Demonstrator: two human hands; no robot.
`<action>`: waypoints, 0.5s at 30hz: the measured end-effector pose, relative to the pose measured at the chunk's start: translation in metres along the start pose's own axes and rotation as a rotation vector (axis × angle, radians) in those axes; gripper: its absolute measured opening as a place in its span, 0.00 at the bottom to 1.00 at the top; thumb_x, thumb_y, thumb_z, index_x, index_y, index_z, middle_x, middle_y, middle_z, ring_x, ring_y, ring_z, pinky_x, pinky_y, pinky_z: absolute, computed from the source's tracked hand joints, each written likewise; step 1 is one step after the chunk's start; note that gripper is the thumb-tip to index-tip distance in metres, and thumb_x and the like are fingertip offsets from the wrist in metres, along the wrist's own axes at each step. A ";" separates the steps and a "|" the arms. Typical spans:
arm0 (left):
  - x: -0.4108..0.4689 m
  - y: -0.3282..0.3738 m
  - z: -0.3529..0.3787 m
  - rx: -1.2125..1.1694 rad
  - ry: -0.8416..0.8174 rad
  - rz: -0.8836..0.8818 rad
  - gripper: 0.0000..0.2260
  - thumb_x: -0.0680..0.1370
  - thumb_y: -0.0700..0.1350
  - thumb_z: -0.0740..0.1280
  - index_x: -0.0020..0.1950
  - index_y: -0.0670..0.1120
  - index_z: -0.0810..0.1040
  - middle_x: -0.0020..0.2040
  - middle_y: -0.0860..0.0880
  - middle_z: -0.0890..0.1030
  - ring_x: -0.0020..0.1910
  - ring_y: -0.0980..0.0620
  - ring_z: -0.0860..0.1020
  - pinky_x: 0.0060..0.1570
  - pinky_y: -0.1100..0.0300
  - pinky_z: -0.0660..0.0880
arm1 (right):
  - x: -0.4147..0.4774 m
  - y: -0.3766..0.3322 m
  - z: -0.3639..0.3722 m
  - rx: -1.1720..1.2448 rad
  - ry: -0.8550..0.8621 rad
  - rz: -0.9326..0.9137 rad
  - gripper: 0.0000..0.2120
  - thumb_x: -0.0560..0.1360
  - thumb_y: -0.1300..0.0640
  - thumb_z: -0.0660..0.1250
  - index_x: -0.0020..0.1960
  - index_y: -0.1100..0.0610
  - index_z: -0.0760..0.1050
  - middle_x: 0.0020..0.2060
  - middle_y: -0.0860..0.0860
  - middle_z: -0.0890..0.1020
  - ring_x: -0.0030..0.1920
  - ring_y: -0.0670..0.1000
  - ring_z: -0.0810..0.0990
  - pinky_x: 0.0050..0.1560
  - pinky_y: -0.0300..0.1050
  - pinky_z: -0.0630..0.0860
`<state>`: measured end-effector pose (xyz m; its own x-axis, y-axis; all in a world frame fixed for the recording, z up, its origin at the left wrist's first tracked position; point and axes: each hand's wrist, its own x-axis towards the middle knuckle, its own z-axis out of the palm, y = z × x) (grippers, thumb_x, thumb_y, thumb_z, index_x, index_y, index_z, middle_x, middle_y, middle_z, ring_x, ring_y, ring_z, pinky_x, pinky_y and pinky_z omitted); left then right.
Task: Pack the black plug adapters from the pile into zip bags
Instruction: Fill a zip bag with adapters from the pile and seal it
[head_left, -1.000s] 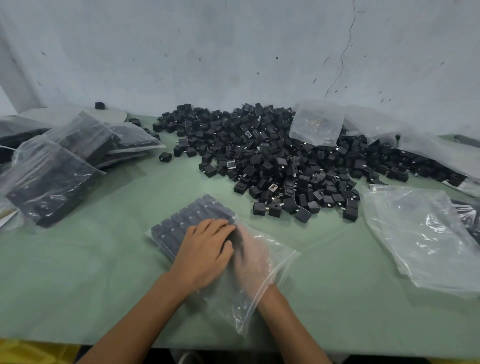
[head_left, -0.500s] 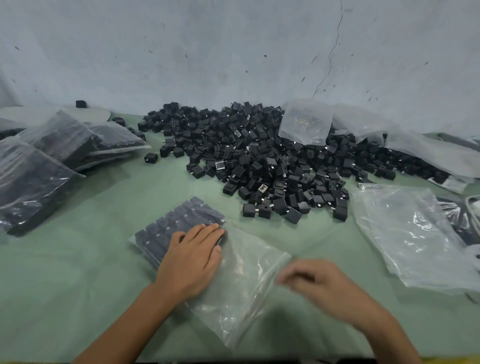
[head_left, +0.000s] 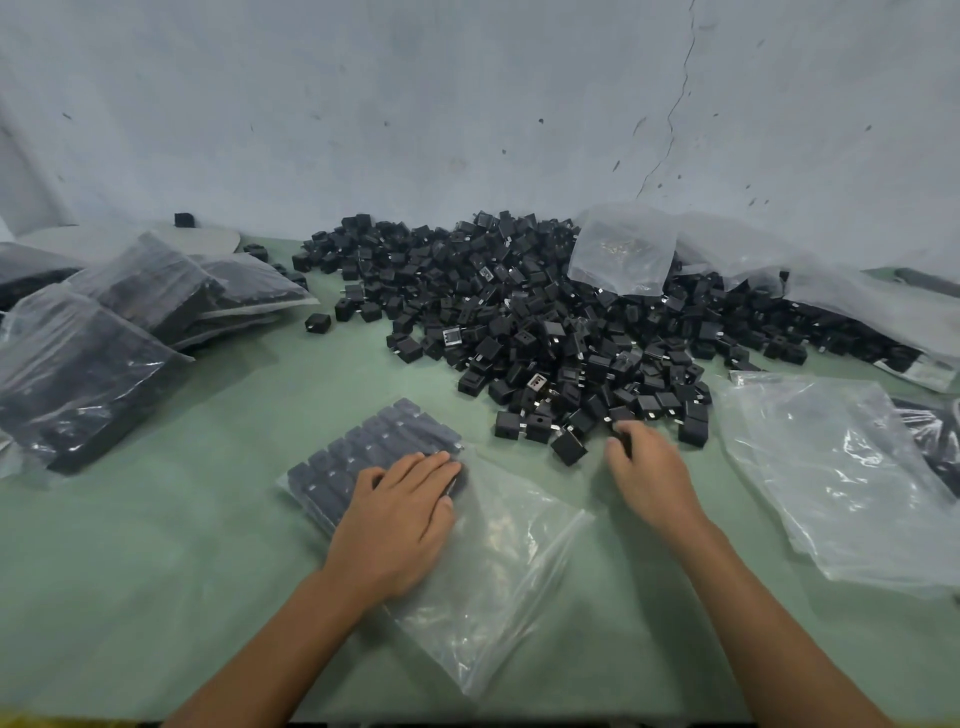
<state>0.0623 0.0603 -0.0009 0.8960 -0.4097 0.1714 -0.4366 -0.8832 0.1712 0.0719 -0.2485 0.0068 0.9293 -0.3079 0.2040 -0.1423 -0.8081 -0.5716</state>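
The left hand (head_left: 400, 525) is lying flat, fingers straight and together, pressing down on a clear zip bag (head_left: 498, 561) that is resting on the green table (head_left: 156, 545). Its fingertips are sitting on the packed adapters (head_left: 363, 452), which are lining up in neat rows inside the bag's far end, just beyond and to the left of the fingers. The bag's slack open end is trailing back under the palm and toward the person.

The right hand (head_left: 649, 473) is reaching forward on the other side of the bag, with its fingers curling at the near edge of the pile of black plug adapters (head_left: 519, 312). Something dark is showing between thumb and fingers, but I cannot tell whether the hand is actually gripping an adapter.

The pile is spreading out beyond both hands toward the grey wall (head_left: 415, 104), with a clear bag (head_left: 623, 249) lying on top of it. To the right of the right hand, empty bags (head_left: 841, 478) are lying flat. Well to the left of the left hand, filled bags (head_left: 78, 364) are stacking up, and a stray adapter (head_left: 318, 323) is sitting between them and the pile.
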 end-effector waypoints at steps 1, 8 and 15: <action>0.000 0.000 0.000 -0.002 0.002 0.001 0.30 0.79 0.59 0.39 0.78 0.58 0.63 0.78 0.60 0.63 0.76 0.60 0.60 0.69 0.56 0.54 | -0.011 0.001 -0.009 0.098 0.046 0.026 0.09 0.81 0.54 0.60 0.56 0.53 0.77 0.48 0.49 0.80 0.52 0.53 0.77 0.49 0.48 0.70; 0.000 0.001 0.000 0.009 0.005 -0.004 0.28 0.80 0.58 0.40 0.78 0.58 0.63 0.78 0.60 0.63 0.76 0.60 0.58 0.69 0.57 0.52 | -0.138 -0.007 -0.054 0.753 -0.124 0.222 0.10 0.82 0.53 0.62 0.51 0.49 0.82 0.41 0.53 0.85 0.28 0.51 0.75 0.26 0.42 0.71; -0.001 0.002 -0.001 -0.001 -0.007 0.000 0.27 0.81 0.57 0.42 0.78 0.58 0.64 0.78 0.60 0.64 0.76 0.60 0.59 0.69 0.56 0.52 | -0.167 -0.065 -0.001 0.989 -0.479 0.291 0.17 0.78 0.71 0.64 0.57 0.52 0.83 0.52 0.53 0.86 0.51 0.51 0.85 0.53 0.48 0.82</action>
<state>0.0606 0.0590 0.0002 0.8965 -0.4112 0.1646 -0.4366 -0.8830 0.1721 -0.0747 -0.1448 0.0113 0.9699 -0.0239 -0.2424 -0.2399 0.0794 -0.9676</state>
